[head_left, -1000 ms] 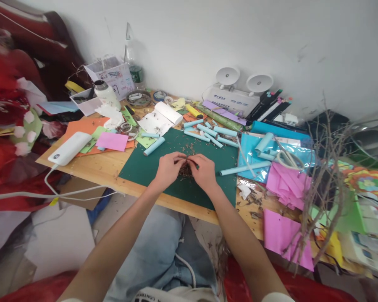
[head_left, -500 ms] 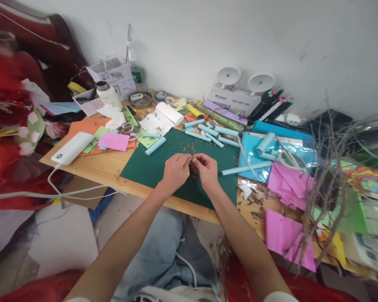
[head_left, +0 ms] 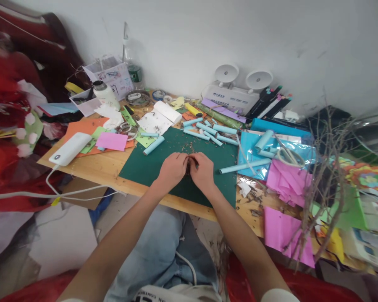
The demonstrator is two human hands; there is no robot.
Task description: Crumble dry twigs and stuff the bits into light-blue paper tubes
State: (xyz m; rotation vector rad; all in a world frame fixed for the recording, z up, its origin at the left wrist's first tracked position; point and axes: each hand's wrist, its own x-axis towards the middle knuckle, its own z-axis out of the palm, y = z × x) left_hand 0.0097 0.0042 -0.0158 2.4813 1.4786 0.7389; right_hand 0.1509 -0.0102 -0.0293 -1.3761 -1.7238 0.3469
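My left hand (head_left: 174,168) and my right hand (head_left: 202,170) meet over the dark green mat (head_left: 145,165), fingertips pinched together. Whatever sits between them is small, dark and mostly covered by my fingers, so its kind does not show. Brown crumbs and shreds (head_left: 188,146) lie on the mat just beyond my fingertips. Past the mat's far edge is a heap of light blue paper rolls (head_left: 211,131). Another light blue roll (head_left: 153,145) rests on the mat's upper left, and a longer paper roll (head_left: 244,166) crosses its right edge.
A white power bank (head_left: 69,149) with a cable lies at the left. At the right are scissors (head_left: 290,157), pink paper (head_left: 286,230) and upright dry twigs (head_left: 321,188). A white bottle (head_left: 106,95), tape rolls and a white twin-lamp unit (head_left: 231,96) stand along the wall.
Both hands stay pinched together at the same spot on the mat. My right hand's fingers have curled in a little more. The whole view has shifted slightly.
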